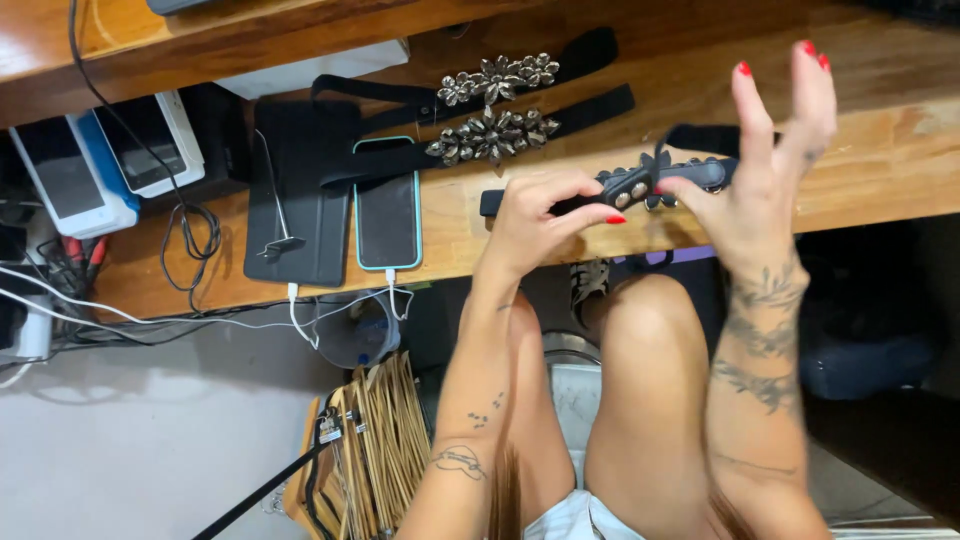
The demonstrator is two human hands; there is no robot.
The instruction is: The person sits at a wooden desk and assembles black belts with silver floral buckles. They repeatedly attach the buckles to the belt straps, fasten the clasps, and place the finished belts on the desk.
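Note:
My left hand (530, 215) pinches one end of a black strap (640, 183) set with round metal studs and dark stones, just above the wooden table's (880, 160) front edge. My right hand (765, 170) grips the strap's other end between thumb and palm, its fingers with red nails stretched up and apart. The strap's black tail (705, 137) pokes out behind the right hand. Both forearms carry tattoos, and my bare knees show below the table edge.
Two more black straps with silver flower ornaments (495, 78) (490, 135) lie further back. A phone in a teal case (388, 205) is charging beside a black tablet cover (298, 200). White devices (105, 160) and cables sit left. Wooden hangers (375, 440) lie on the floor.

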